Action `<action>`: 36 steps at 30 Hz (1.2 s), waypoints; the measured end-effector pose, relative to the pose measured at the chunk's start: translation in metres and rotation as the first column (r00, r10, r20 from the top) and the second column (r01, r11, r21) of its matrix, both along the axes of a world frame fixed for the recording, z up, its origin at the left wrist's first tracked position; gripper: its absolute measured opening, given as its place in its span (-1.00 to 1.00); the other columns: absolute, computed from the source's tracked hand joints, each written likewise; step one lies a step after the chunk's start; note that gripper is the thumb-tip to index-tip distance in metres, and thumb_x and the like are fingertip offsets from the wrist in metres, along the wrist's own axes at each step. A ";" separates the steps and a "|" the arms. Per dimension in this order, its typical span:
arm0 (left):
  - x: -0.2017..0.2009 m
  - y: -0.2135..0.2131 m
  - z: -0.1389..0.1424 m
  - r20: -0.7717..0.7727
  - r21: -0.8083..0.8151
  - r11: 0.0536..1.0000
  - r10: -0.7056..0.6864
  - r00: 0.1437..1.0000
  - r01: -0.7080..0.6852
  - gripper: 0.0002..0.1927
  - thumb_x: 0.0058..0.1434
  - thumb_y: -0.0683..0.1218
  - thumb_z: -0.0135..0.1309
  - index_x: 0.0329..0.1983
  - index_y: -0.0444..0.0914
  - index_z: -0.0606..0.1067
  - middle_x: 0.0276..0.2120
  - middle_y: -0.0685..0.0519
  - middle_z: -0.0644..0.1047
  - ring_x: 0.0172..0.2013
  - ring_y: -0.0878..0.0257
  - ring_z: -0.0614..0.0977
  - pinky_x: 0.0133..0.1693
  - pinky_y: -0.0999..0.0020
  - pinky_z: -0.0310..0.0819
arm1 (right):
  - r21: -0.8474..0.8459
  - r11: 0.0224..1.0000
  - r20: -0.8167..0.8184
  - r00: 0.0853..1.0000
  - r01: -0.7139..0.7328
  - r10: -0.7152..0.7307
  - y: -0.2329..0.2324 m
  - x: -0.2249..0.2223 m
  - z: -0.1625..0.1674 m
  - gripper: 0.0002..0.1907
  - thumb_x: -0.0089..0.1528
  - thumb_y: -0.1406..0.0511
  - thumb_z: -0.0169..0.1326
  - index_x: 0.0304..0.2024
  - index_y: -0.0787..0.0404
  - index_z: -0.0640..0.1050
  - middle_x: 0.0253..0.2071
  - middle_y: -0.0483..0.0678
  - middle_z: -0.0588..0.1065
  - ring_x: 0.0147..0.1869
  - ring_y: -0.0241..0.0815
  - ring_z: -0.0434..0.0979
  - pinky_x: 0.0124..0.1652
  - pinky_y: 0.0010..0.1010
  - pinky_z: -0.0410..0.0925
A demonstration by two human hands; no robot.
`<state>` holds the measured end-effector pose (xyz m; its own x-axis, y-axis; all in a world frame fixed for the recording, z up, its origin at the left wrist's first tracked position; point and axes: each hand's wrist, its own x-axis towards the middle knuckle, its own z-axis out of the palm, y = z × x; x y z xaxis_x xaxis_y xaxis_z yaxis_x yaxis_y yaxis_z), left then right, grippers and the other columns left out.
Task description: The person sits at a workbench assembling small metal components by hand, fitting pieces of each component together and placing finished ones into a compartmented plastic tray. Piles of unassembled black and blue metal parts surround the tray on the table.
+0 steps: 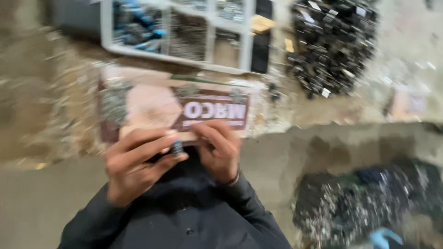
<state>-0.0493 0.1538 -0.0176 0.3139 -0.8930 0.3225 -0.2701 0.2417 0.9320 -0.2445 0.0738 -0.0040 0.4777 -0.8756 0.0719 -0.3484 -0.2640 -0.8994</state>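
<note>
Blurred view: both hands meet close to the body, over the near edge of the flat pink-and-brown box [152, 103]. The left hand [134, 166] pinches a small dark part [177, 147] at its fingertips; the right hand [219, 147] curls tight beside it, its hold unclear. Divided tray [177, 57] beyond.

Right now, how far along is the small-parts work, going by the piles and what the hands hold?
Possibly done: a heap of dark parts lies at upper right, though the blur hides whether they are finished. In hand: the left hand pinches a small dark part in its fingers, with the right hand against it. Possibly left: the divided tray holds stock, and small metal bits lie on the flat box.
</note>
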 end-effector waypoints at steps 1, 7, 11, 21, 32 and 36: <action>-0.002 -0.002 0.003 -0.022 0.013 1.000 -0.008 1.000 0.008 -0.56 0.02 -0.18 0.46 -0.02 -0.24 0.61 -0.07 -0.03 0.61 -0.21 0.21 0.68 -0.18 0.36 0.62 | -0.412 0.911 -0.139 0.988 -0.001 -0.062 -0.002 0.002 0.000 -0.83 0.24 0.48 0.27 -0.12 0.28 0.63 -0.22 0.00 0.53 -0.17 -0.23 0.53 -0.16 -0.50 0.39; -0.008 -0.006 0.009 -0.093 0.040 0.999 -0.022 0.995 0.026 -0.54 0.05 -0.24 0.41 0.06 -0.21 0.61 -0.04 0.00 0.60 -0.24 0.27 0.69 -0.22 0.42 0.63 | 0.216 0.973 0.423 0.906 -0.084 -0.016 0.009 0.001 0.017 -0.92 0.34 0.53 0.09 -0.12 0.38 0.51 -0.17 0.06 0.55 -0.14 -0.21 0.56 -0.09 -0.45 0.47; -0.010 -0.004 0.010 -0.043 0.008 1.000 -0.006 0.999 0.006 -0.53 0.01 -0.24 0.40 0.04 -0.18 0.61 -0.08 0.03 0.61 -0.18 0.19 0.69 -0.16 0.34 0.60 | 0.114 0.989 0.302 0.952 -0.096 0.058 0.007 0.005 0.014 -0.90 0.33 0.55 0.14 -0.11 0.38 0.53 -0.07 0.02 0.45 -0.06 -0.23 0.48 -0.03 -0.50 0.41; -0.008 -0.007 0.007 0.106 -0.065 0.998 0.007 0.994 0.000 -0.54 0.03 -0.16 0.43 0.03 -0.17 0.62 -0.10 0.07 0.62 -0.17 0.13 0.67 -0.16 0.28 0.55 | 0.182 0.978 0.162 0.984 -0.105 0.076 -0.002 -0.003 0.010 -0.85 0.28 0.55 0.18 -0.11 0.35 0.56 -0.11 -0.06 0.50 -0.10 -0.33 0.49 -0.11 -0.55 0.37; 0.028 0.029 0.010 -0.046 0.035 0.957 0.289 0.956 -0.288 -0.57 0.06 -0.23 0.45 0.01 -0.27 0.61 -0.03 0.00 0.61 -0.22 0.35 0.64 -0.13 0.42 0.61 | -0.420 0.815 -0.469 0.864 -0.400 0.182 -0.017 0.068 0.002 -0.46 0.22 0.10 0.35 0.18 0.18 0.57 -0.16 -0.05 0.44 -0.15 -0.14 0.47 -0.22 -0.34 0.36; 0.037 0.038 0.008 -0.065 0.079 0.929 0.367 0.928 -0.362 -0.54 0.09 -0.24 0.45 0.06 -0.29 0.59 -0.01 0.01 0.59 -0.23 0.37 0.64 -0.15 0.47 0.63 | -0.438 0.764 -0.514 0.829 -0.474 0.221 -0.022 0.073 0.008 -0.37 0.14 0.04 0.39 0.21 0.10 0.57 -0.18 -0.07 0.38 -0.13 -0.08 0.45 -0.18 -0.29 0.36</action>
<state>-0.0119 0.1915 -0.0096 0.6434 -0.7302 0.2299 -0.2548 0.0789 0.9638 -0.1716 0.0517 0.0040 0.8327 -0.5198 0.1908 -0.4298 -0.8240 -0.3692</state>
